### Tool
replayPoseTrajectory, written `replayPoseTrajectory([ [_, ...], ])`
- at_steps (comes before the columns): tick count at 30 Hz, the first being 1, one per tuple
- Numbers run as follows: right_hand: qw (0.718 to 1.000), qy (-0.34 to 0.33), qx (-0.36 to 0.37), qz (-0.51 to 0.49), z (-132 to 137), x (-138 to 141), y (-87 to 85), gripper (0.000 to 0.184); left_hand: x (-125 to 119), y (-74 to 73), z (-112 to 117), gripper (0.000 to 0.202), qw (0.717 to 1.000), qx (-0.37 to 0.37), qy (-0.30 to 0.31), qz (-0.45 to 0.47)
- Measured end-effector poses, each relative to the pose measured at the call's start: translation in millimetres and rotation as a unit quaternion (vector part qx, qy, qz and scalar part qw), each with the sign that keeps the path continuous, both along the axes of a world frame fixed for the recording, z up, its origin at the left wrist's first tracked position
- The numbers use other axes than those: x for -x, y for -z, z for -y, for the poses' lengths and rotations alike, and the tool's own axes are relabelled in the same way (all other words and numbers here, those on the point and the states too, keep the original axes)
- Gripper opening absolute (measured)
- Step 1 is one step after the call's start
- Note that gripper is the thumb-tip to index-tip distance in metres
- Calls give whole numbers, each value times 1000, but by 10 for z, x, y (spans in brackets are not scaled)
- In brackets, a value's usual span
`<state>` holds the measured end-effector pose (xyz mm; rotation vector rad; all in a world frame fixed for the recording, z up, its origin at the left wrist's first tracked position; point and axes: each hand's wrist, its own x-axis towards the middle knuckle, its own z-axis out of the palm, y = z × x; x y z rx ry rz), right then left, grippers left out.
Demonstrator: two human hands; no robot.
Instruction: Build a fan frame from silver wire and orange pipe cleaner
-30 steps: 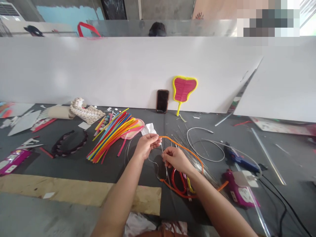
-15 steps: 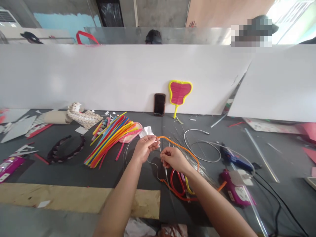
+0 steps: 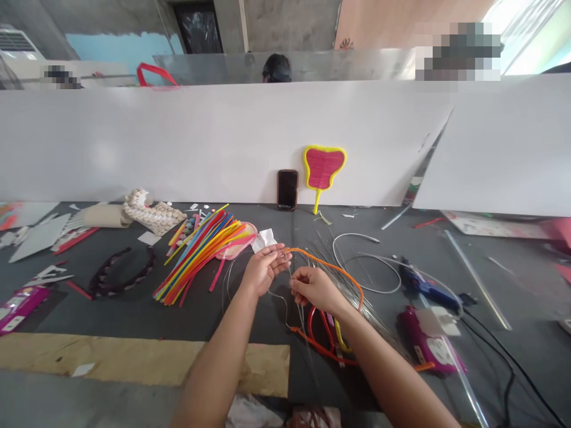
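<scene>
My left hand (image 3: 264, 270) pinches the end of an orange plastic tube (image 3: 332, 268) that arcs to the right and loops down under my right forearm. My right hand (image 3: 313, 287) is closed in a pinch on a thin silver wire (image 3: 301, 314) that runs up toward the tube's end and hangs down toward the table. The two hands are a few centimetres apart above the dark table (image 3: 134, 303). A spread of thin wires (image 3: 357, 291) and red-handled scissors (image 3: 322, 330) lie under my right hand.
A bundle of coloured tubes (image 3: 200, 252) lies left of my hands. Two glue guns, blue (image 3: 423, 286) and magenta (image 3: 423, 342), lie to the right with cables. A phone (image 3: 287, 189) and a pink fan (image 3: 323, 169) lean on the white partition (image 3: 178, 142). A dark headband (image 3: 120, 273) lies at left.
The hands stay close together on the tube end and wire, shifting only slightly. The camera tilted a little, so the scene sits lower in view.
</scene>
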<state>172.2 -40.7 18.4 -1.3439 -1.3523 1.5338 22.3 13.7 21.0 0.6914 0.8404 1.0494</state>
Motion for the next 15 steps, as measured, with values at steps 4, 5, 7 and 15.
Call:
replayPoseTrajectory([
  [4,1000,-5,-9,23,15,-26,35,13,-14,8,0,17,1000,16,-4,-3],
  [5,999,-8,-11,30,16,-35,28,13,-18,10,0,17,1000,17,-5,-3],
  [7,999,-13,-11,41,18,-48,5,12,-25,14,-3,16,1000,18,-8,-4],
  [15,998,-8,15,52,6,-53,-52,11,-27,5,9,19,1000,1,12,-12],
])
